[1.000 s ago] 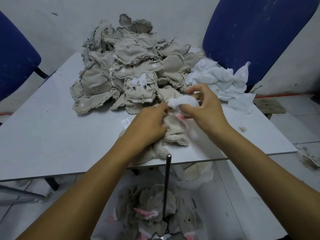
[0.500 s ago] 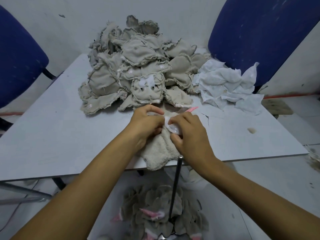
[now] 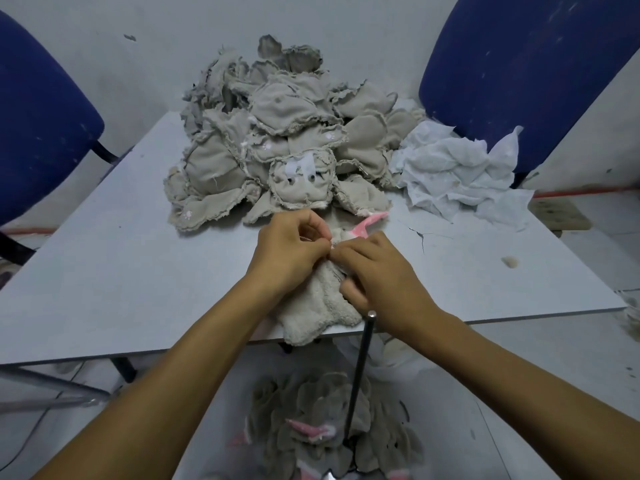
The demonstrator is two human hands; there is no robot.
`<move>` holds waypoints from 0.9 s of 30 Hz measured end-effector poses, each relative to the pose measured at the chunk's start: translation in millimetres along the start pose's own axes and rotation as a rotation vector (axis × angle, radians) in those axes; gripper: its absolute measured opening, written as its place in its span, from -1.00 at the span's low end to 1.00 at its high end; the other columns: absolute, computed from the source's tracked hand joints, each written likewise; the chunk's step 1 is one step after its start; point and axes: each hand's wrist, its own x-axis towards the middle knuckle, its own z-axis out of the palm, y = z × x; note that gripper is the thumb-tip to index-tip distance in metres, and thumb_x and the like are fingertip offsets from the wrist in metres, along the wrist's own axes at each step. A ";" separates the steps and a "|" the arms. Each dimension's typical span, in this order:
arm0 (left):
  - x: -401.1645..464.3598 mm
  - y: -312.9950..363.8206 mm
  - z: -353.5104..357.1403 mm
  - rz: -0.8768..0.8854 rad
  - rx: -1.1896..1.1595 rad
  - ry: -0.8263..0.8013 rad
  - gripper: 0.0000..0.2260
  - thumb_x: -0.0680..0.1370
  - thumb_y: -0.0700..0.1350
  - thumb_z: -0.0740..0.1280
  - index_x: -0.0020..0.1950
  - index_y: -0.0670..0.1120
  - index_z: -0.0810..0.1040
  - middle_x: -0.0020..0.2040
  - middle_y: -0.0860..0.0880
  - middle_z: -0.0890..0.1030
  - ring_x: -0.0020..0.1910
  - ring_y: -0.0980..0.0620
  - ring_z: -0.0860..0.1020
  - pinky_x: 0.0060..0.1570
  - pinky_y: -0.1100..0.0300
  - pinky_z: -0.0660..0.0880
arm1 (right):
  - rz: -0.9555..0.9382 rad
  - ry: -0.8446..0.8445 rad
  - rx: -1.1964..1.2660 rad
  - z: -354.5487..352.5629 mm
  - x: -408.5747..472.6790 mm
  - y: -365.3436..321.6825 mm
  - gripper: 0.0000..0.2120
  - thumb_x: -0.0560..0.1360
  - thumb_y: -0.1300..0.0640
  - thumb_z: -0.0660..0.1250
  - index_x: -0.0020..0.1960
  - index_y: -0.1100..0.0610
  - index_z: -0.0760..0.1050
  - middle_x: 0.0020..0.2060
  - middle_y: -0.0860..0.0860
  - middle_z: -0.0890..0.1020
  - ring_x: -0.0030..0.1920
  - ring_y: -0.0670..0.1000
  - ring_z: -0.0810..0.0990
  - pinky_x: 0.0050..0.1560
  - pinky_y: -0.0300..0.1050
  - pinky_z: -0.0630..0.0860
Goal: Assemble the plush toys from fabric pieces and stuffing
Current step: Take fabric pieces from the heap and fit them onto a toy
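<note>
Both hands, left hand (image 3: 291,247) and right hand (image 3: 377,271), now pinch the plush toy (image 3: 318,306) with curled fingers, white stuffing gone from sight

Two bare forearms enter from 6 o'clock, each ending in a bare hand: left hand (image 3: 290,244) toward 11 o'clock of the right hand (image 3: 379,271). No sleeve reaches the visible forearms (upper arms lie outside the frame). The fingernails are short and unpainted where visible.
</note>
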 end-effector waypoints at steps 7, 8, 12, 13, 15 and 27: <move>3.5 -0.5 -5.3 -0.095 -0.043 0.016 -0.86 0.38 -0.25 0.45 -0.22 -0.01 0.59 -0.39 -0.02 0.60 -0.43 0.02 0.48 -0.31 0.09 0.42 | 0.058 0.022 0.329 -7.3 -6.8 -0.2 -0.62 0.42 0.34 0.37 0.20 0.12 0.46 -0.09 -0.21 0.48 -0.22 -0.29 0.47 -0.17 -0.43 0.34; 3.5 -0.3 -5.6 -0.092 -0.030 0.007 -0.85 0.40 -0.27 0.45 -0.22 -0.02 0.59 -0.39 -0.03 0.61 -0.43 0.03 0.48 -0.31 0.10 0.43 | 0.084 0.008 0.319 -6.6 -5.7 0.4 -0.64 0.44 0.32 0.36 0.21 0.11 0.46 -0.14 -0.22 0.46 -0.26 -0.26 0.47 -0.21 -0.38 0.33; 4.0 0.9 -6.5 -0.073 -0.014 -0.010 -0.82 0.44 -0.29 0.46 -0.24 -0.02 0.58 -0.41 0.01 0.57 -0.41 0.01 0.48 -0.32 0.10 0.42 | 0.145 -0.034 0.225 -0.7 -0.1 -0.6 -0.66 0.54 0.17 0.32 0.30 0.07 0.44 -0.13 -0.15 0.47 -0.23 -0.13 0.40 -0.18 -0.16 0.32; 4.2 0.5 -7.0 -0.080 -0.028 -0.009 -0.82 0.44 -0.31 0.46 -0.24 -0.04 0.58 -0.40 -0.02 0.57 -0.40 0.00 0.47 -0.32 0.09 0.41 | 0.135 -0.043 0.219 -0.6 1.0 -1.1 -0.66 0.55 0.14 0.32 0.31 0.07 0.43 -0.08 -0.12 0.50 -0.15 -0.10 0.43 -0.14 -0.14 0.35; 4.2 0.1 -7.8 -0.100 -0.068 -0.007 -0.82 0.44 -0.34 0.44 -0.23 -0.07 0.57 -0.35 -0.12 0.57 -0.40 -0.01 0.45 -0.33 0.11 0.39 | 0.102 -0.049 0.253 -1.7 1.8 -0.1 -0.67 0.55 0.15 0.33 0.31 0.08 0.46 0.02 -0.04 0.58 -0.04 -0.05 0.49 -0.05 -0.14 0.41; 0.7 4.1 -9.2 -0.057 -0.032 -0.049 -0.82 0.46 -0.35 0.40 -0.21 -0.07 0.58 -0.23 -0.27 0.64 -0.36 -0.02 0.49 -0.32 0.12 0.41 | 0.115 -0.087 0.520 -3.9 0.9 12.0 -0.61 0.48 0.25 0.42 0.22 0.09 0.35 0.08 -0.06 0.55 0.06 -0.15 0.59 -0.04 -0.21 0.50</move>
